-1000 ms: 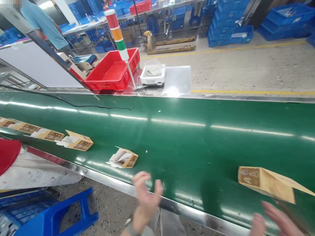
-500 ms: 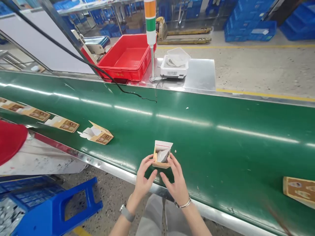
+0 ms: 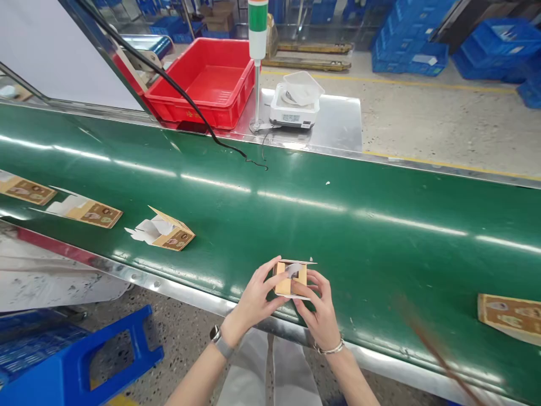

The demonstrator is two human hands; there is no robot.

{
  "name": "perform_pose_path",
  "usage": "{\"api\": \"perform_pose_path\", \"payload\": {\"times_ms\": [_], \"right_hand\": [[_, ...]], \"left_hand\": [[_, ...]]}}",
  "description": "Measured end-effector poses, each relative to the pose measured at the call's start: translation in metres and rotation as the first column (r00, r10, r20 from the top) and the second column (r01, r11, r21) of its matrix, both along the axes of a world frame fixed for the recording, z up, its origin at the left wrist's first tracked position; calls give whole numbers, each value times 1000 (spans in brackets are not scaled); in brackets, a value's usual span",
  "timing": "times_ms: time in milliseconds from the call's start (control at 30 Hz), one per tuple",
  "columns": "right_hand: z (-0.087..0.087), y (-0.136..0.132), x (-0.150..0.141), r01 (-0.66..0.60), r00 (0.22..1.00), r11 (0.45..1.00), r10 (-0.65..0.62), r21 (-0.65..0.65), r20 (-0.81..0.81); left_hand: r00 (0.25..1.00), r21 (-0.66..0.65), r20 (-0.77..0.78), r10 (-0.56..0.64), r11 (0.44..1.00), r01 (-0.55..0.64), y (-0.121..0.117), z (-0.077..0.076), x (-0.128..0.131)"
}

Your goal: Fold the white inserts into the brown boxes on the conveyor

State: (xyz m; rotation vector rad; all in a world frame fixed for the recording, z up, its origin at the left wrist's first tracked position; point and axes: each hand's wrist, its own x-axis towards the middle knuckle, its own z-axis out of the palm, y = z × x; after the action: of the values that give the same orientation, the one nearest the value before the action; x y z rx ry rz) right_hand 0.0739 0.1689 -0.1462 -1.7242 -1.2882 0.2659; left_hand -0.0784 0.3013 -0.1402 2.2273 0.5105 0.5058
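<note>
A small cardboard box (image 3: 284,280) with its top facing me sits between my hands over the near side of the green conveyor belt (image 3: 359,259). My left hand (image 3: 262,290) grips its left side, fingers bent over the side flap. On the right side, my right hand (image 3: 316,301) holds the box, with fingers at the right flap. Both side flaps are folded inward, and a white flap stands out at the back. Something greyish shows in the gap between the flaps; I cannot make out what it is.
Several open cardboard boxes (image 3: 180,237) lie on the belt to the left, and another box (image 3: 511,316) lies at the far right. Beyond the belt stand a red bin (image 3: 215,84), a signal light pole (image 3: 257,84) and a white scale (image 3: 291,113). A blue stool (image 3: 80,361) is at lower left.
My hands came together from apart and took hold of the box. Its side flaps, earlier upright or spread, are now folded in. The box turned and its opening now faces me.
</note>
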Motion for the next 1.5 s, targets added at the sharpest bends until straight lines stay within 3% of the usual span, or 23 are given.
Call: {"api": "perform_pose_path", "payload": {"times_ms": [100, 200, 333, 400, 467, 567, 633, 700, 833, 967, 1067, 1267, 1400, 1500], "right_hand": [[3, -7, 7, -24, 1000, 999, 24, -43, 13], [6, -15, 13, -12, 999, 998, 9, -65, -37], [6, -17, 21, 54, 990, 998, -59, -45, -128], [5, -17, 24, 70, 989, 997, -74, -41, -127], [4, -16, 25, 126, 982, 991, -130, -39, -134], [3, -16, 21, 259, 949, 965, -264, -52, -174], [3, -15, 18, 323, 912, 943, -332, -79, -241], [5, -14, 15, 390, 837, 914, -403, -111, -370], [11, -13, 18, 416, 653, 879, -466, -231, -597], [15, -15, 28, 307, 600, 886, -464, -348, -652], [15, -18, 36, 293, 542, 889, -458, -352, -705], [12, -23, 44, 347, 475, 869, -487, -352, -733], [5, -28, 46, 395, 451, 858, -492, -328, -745], [0, -34, 51, 402, 447, 855, -496, -328, -744]], "left_hand": [[975, 210, -213, -63, 972, 109, 7, 8, 11], [948, 245, -313, -66, 958, 148, 8, 17, 19], [951, 87, -282, -128, 984, 158, -2, 18, 25], [972, -64, -188, -140, 989, 130, -10, 15, 29], [995, -268, -51, -88, 961, 72, -19, 10, 35], [984, -582, 100, 147, 811, -62, -34, 7, 47], [952, -727, 105, 288, 675, -124, -40, 7, 56], [939, -812, 63, 337, 564, -148, -42, 9, 66], [958, -875, -44, 285, 452, -174, -37, 15, 82], [955, -903, -90, 284, 381, -198, -37, 18, 94], [958, -904, -90, 272, 380, -194, -43, 19, 101], [940, -808, -70, 334, 533, -250, -64, 19, 118], [930, -785, -79, 359, 553, -280, -79, 16, 128], [932, -743, -97, 348, 598, -301, -84, 15, 133]]}}
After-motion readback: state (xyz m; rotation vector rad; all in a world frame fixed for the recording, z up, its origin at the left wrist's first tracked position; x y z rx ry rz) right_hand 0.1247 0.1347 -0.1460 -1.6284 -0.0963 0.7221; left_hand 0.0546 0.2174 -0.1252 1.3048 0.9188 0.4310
